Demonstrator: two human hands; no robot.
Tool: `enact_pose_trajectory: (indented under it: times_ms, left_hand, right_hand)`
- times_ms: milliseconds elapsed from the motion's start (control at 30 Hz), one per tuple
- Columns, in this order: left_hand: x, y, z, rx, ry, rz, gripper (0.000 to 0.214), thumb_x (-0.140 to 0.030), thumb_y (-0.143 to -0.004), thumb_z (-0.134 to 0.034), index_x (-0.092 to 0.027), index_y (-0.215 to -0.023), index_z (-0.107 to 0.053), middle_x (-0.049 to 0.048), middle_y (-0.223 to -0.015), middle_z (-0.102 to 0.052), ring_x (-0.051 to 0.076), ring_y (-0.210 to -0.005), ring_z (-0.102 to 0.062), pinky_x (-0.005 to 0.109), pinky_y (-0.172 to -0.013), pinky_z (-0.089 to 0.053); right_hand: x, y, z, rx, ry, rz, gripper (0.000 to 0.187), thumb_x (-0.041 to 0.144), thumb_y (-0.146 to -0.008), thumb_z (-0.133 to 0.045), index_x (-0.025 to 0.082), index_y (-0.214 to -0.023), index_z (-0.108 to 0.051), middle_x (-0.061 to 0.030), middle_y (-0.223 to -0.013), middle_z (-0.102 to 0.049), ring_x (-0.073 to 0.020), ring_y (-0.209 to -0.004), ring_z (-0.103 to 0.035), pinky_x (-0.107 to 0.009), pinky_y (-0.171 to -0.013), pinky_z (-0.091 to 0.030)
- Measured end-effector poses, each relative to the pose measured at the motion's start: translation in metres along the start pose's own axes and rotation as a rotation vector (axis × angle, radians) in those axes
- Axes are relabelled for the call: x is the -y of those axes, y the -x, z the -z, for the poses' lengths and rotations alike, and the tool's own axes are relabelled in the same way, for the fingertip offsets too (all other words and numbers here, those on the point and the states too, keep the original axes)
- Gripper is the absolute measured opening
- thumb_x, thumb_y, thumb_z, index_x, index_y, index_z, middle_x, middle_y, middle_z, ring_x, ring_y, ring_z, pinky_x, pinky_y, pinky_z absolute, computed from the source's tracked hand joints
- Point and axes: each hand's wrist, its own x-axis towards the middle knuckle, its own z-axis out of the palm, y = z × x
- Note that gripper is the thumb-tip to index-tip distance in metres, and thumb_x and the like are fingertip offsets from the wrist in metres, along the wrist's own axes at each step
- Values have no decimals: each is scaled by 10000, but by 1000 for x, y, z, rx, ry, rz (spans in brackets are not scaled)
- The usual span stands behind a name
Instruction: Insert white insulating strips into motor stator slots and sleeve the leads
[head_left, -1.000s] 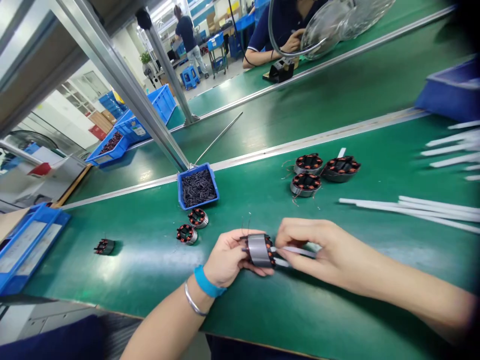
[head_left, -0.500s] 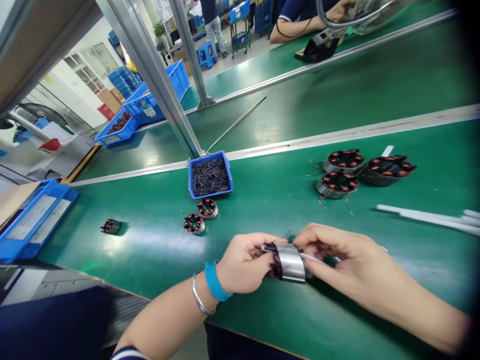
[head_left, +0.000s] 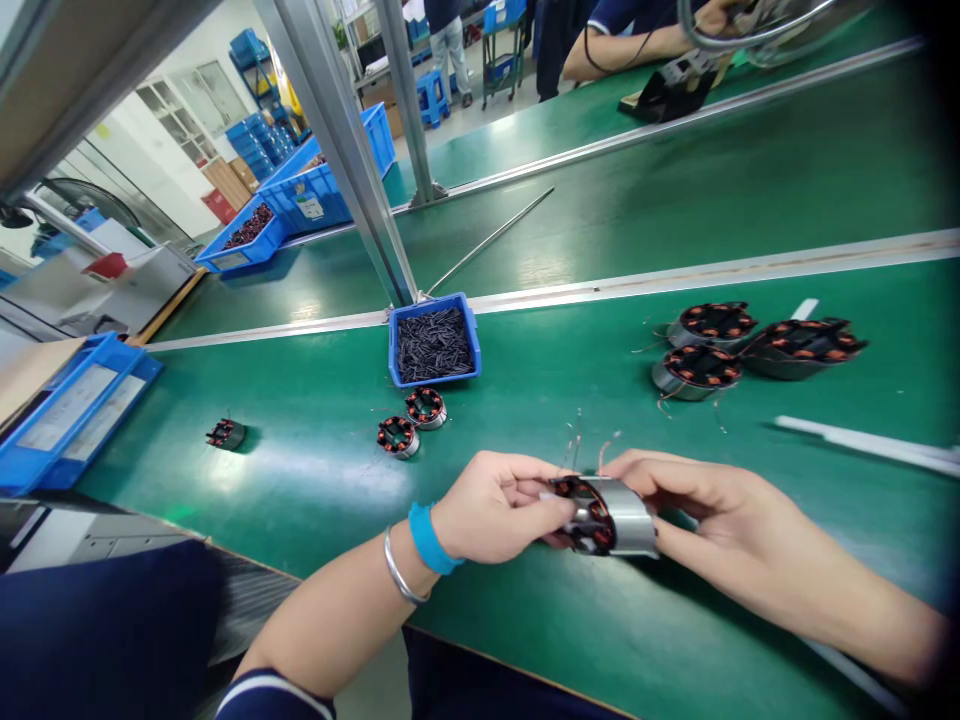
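Note:
A motor stator [head_left: 632, 516], a silver ring with black insulation and copper coils, is held on its side between my two hands above the green bench. My left hand [head_left: 499, 512] is closed at its coil end, thumb and fingers pinching there; a small white bit shows by the fingertips. My right hand [head_left: 712, 520] grips the far end from the right, with its fingertips partly hidden behind the ring. Thin lead wires [head_left: 579, 440] stick up from the stator's top.
Left of centre, two small stators [head_left: 397, 438] sit before a blue bin [head_left: 472, 372] of black pins. Another stator [head_left: 226, 434] lies farther left. Larger stators [head_left: 697, 372] stand at back right, near white strips [head_left: 862, 440]. A metal post [head_left: 345, 150] rises behind. Across the bench is a co-worker's arm [head_left: 622, 55].
The stator has moved right and turned, so more of its coil end and its lead wires show. The white strip by my right fingers no longer shows. The view has shifted slightly.

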Motion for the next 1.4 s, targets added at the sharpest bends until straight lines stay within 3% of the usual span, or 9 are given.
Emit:
enact_pose_trajectory:
  times_ms: [267, 500, 800, 967, 1067, 1167, 1200, 1300, 1400]
  left_hand:
    - [-6, -1, 18, 249, 51, 169, 462, -319, -609, -888, -104, -995, -755, 47, -676, -722, 148, -603, -698, 249, -579, -583]
    - [2, -6, 8, 161, 52, 107, 575, -452, -453, -928, -85, -863, -762, 35, -634, -696, 111, -514, -652, 199, -507, -543]
    - [5, -9, 6, 98, -53, 58, 521, -397, -447, -929, -87, -826, -752, 42, -631, -687, 122, -504, -622, 255, -551, -542]
    - [3, -9, 3, 40, -130, -31, 445, -416, -531, -904, -77, -746, -714, 51, -634, -684, 125, -563, -627, 234, -577, -526]
    - [-1, -7, 1, 34, -117, -39, 419, -372, -604, -878, -92, -848, -684, 46, -683, -699, 134, -575, -653, 223, -545, -541]
    - [-4, -5, 2, 50, -10, -41, 552, -263, -607, -881, -174, -1058, -574, 6, -758, -712, 151, -532, -679, 231, -462, -561]
    - [-4, -4, 3, 56, 19, -58, 587, -229, -609, -877, -200, -1085, -535, -8, -770, -711, 154, -517, -683, 227, -445, -563]
    - [-2, -6, 7, 68, 73, -117, 512, -212, -636, -859, -195, -1013, -513, -10, -748, -713, 156, -494, -686, 196, -411, -551]
    - [2, -9, 10, 83, 125, -117, 425, -269, -641, -861, -151, -907, -552, 55, -785, -746, 171, -527, -699, 191, -384, -542]
  right_hand:
    - [10, 3, 7, 117, 12, 48, 235, 318, -832, -588, 227, -616, -582, -35, -756, -694, -186, -668, -638, -299, -627, -507]
    - [10, 3, 4, 55, 0, 58, 237, 280, -780, -603, 223, -578, -493, -22, -727, -677, -162, -625, -611, -279, -585, -474]
    - [1, -3, -10, -68, -178, -25, 273, 212, -639, -580, 225, -521, -335, -10, -604, -599, -117, -537, -502, -238, -499, -391]
    - [7, -2, -1, 3, -201, -50, 272, 287, -635, -635, 216, -535, -392, -35, -667, -652, -132, -571, -552, -252, -520, -431]
    - [6, 8, 37, -55, 50, -50, 202, 391, -734, -644, 193, -730, -605, -69, -766, -703, -197, -684, -641, -320, -631, -510]
    - [-12, 21, 84, -402, 761, -147, 209, 333, -798, -573, 177, -902, -665, -152, -1002, -700, -289, -921, -648, -409, -786, -504]
    - [-21, 23, 98, -425, 937, -237, 180, 305, -769, -586, 178, -860, -674, -163, -996, -693, -314, -920, -646, -417, -749, -502]
    - [-46, 23, 118, -392, 1019, -316, 99, 191, -699, -579, 197, -614, -628, -157, -844, -696, -327, -774, -652, -407, -609, -467]
    - [-48, 16, 110, -363, 968, -204, 161, 226, -753, -555, 217, -609, -626, -143, -959, -727, -326, -809, -667, -454, -698, -468]
